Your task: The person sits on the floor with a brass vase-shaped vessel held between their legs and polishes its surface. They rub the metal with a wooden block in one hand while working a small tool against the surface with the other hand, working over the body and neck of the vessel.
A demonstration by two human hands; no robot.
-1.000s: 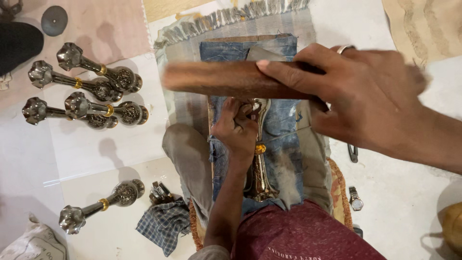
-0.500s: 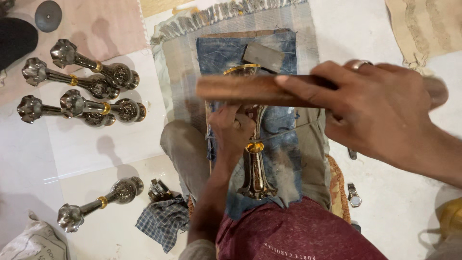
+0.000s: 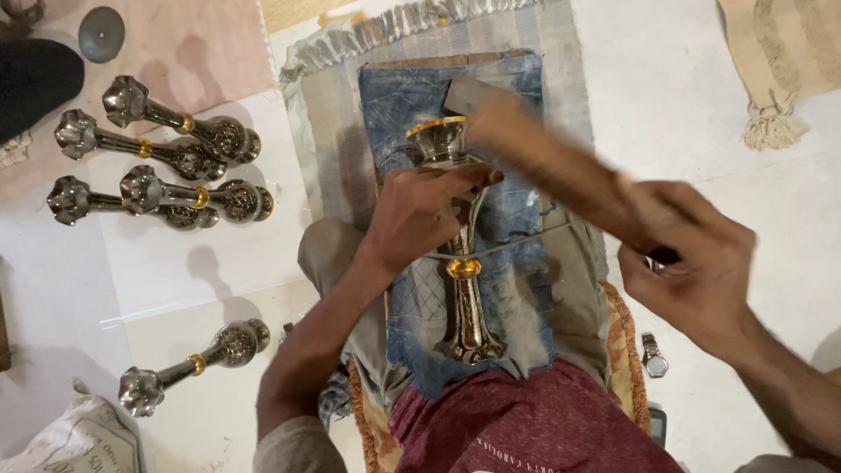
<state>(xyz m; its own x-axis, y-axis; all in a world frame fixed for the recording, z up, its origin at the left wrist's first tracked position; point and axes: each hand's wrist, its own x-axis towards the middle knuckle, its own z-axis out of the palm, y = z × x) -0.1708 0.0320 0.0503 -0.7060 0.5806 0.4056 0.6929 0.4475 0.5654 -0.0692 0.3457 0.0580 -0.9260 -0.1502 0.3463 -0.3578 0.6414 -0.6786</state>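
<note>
Metal stand [image 3: 462,289] under left hand [image 3: 419,215]

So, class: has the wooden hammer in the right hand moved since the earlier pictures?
Yes. The wooden hammer has swung from lying crosswise over the blue denim cloth to slanting down, its head beside the metal stand's gold-rimmed top.

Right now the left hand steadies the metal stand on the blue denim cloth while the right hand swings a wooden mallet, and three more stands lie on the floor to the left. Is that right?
Not quite. The head view shows five more stands on the floor to the left, not three: four grouped, one apart. The rest holds: the left hand steadies the metal stand on the blue denim cloth, and the right hand swings the wooden mallet.
</note>
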